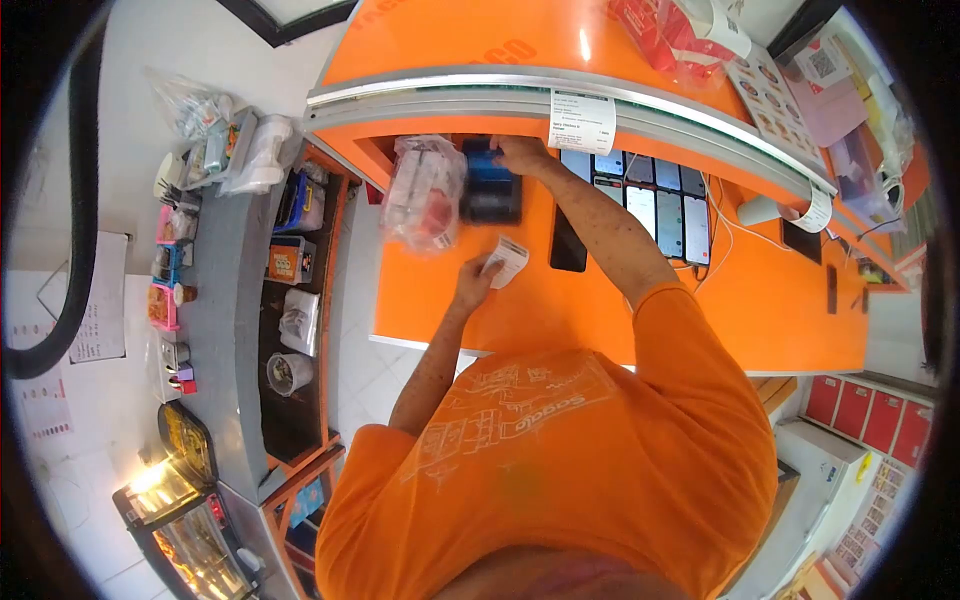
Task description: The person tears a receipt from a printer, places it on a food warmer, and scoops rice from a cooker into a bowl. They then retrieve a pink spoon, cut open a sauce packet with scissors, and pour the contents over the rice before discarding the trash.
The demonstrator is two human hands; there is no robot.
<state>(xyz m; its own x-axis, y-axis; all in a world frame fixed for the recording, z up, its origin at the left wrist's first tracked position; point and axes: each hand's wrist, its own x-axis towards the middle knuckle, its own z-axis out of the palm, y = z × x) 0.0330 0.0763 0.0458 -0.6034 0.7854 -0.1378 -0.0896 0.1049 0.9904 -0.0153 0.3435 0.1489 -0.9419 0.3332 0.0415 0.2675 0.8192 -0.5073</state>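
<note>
Low in front of the counter shelf, my left hand is closed on a printed paper receipt, pinched at its lower left edge. My right hand reaches under the shelf edge to the far end of a dark blue and black box-shaped device, which looks like a receipt printer. Its fingers are bunched there in shadow; what they grip, if anything, is hidden. Left of the device lies a clear plastic bag with white packs and something red inside. A black phone rests beneath my right forearm.
Several phones with lit screens lie in rows on the orange counter, with white cables around them. Another receipt hangs from the metal shelf edge. At left stands a grey-topped shelf unit with containers.
</note>
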